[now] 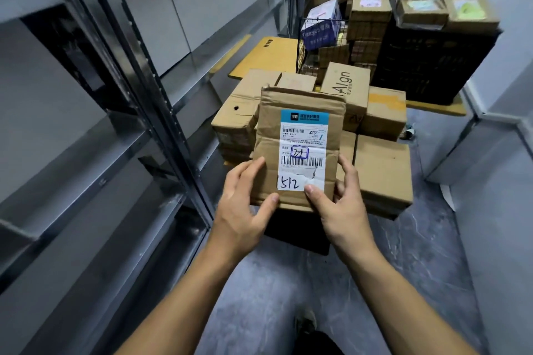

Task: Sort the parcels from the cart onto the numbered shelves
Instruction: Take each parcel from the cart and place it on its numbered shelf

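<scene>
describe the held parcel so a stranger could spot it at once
Right of the metal shelving, before the stacked boxes, the left hand and right hand hold a flat brown parcel. It alone is lifted, its label handwritten 512.

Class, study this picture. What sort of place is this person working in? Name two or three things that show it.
Probably a parcel depot's sorting room: metal shelving runs along the left, labelled cardboard boxes are stacked ahead, and the held parcel bears a barcoded shipping label.
</scene>
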Demonstrator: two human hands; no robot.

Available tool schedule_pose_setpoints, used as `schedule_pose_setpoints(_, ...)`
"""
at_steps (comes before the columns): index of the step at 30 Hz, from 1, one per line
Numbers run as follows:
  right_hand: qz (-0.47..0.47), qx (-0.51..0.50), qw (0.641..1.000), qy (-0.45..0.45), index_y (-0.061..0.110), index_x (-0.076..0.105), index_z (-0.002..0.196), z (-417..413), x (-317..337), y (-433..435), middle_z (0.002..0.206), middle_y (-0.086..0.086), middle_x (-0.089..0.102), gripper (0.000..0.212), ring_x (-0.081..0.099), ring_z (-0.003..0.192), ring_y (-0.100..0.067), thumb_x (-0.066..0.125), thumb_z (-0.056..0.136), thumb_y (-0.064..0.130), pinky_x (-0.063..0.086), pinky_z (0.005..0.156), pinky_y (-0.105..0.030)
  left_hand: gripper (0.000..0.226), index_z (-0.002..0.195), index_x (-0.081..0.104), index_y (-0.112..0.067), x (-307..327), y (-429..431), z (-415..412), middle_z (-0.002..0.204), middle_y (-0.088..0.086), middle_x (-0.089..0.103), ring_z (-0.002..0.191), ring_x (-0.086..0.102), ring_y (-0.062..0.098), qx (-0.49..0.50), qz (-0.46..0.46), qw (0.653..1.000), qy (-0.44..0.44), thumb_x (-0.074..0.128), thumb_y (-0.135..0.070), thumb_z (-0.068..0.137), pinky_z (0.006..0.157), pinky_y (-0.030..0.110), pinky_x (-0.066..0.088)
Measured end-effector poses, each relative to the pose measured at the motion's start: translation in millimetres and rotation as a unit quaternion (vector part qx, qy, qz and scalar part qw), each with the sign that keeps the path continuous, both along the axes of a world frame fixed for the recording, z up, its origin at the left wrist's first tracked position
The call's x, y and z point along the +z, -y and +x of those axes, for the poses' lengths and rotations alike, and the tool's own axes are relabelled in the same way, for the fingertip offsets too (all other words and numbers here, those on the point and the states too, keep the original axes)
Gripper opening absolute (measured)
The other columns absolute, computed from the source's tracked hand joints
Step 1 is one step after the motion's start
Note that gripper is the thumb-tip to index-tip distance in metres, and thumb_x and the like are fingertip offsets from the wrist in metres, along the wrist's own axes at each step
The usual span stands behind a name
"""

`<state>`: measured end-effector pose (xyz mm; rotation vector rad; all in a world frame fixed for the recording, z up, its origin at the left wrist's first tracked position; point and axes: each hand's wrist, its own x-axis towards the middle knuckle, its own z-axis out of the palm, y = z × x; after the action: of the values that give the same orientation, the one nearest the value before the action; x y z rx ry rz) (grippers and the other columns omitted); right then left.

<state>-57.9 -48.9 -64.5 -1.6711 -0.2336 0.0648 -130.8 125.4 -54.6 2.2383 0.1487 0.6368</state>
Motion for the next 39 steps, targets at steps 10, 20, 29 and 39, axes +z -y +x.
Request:
schedule_pose_setpoints(10, -0.002, 0.080, 0.996, 0.038, 0.063, 0.036, 0.133, -30.8, 15.2, 0.3, 0.120, 0.010, 0.068, 0.068, 0.066, 0.111, -0.008, 0.075, 0.088, 0.029, 0.052, 0.101, -0.047, 0.047, 0.128, 0.056, -0.023, 32.2, -14.7, -87.1, 0.120, -0.006, 0.058, 0.109, 0.053, 0.011, 0.107, 0.159, 0.981, -0.027, 0.048, -0.047, 0.089, 0.093, 0.035, 0.047)
schedule_pose_setpoints(20, 0.008, 0.238, 0.969, 0.064, 0.052, 0.032, 0.141, -89.9, 38.3, -17.3, 0.114, 0.034, 0.058, 0.069, 0.052, 0.112, 0.016, 0.073, 0.090, 0.030, 0.045, 0.108, -0.038, 0.050, 0.128, 0.057, -0.022, 69.9, 9.4, -224.9, 0.122, 0.000, 0.058, 0.109, 0.054, 0.025, 0.293, 0.304, 0.881, -0.216, 0.051, -0.049, 0.086, 0.089, 0.039, 0.045)
schedule_pose_setpoints(29, 0.059, 0.402, 0.911, 0.070, 0.065, 0.035, 0.132, -220.2, 51.2, -72.7, 0.116, 0.019, 0.066, 0.067, 0.063, 0.103, 0.009, 0.075, 0.088, 0.032, 0.053, 0.093, -0.029, 0.053, 0.129, 0.057, -0.020, 95.1, 46.4, -392.4, 0.122, 0.001, 0.059, 0.110, 0.053, 0.025, 0.474, 0.280, 0.794, -0.259, 0.046, -0.049, 0.086, 0.091, 0.041, 0.044)
schedule_pose_setpoints(39, 0.090, 0.552, 0.827, 0.062, 0.062, 0.031, 0.133, -398.3, 71.6, -116.3, 0.116, 0.021, 0.064, 0.066, 0.064, 0.106, 0.004, 0.072, 0.091, 0.034, 0.056, 0.095, -0.032, 0.051, 0.138, 0.047, -0.025, 98.9, 85.2, -578.6, 0.130, -0.003, 0.051, 0.116, 0.047, 0.022, 0.598, 0.229, 0.710, -0.293, 0.049, -0.048, 0.092, 0.096, 0.039, 0.038)
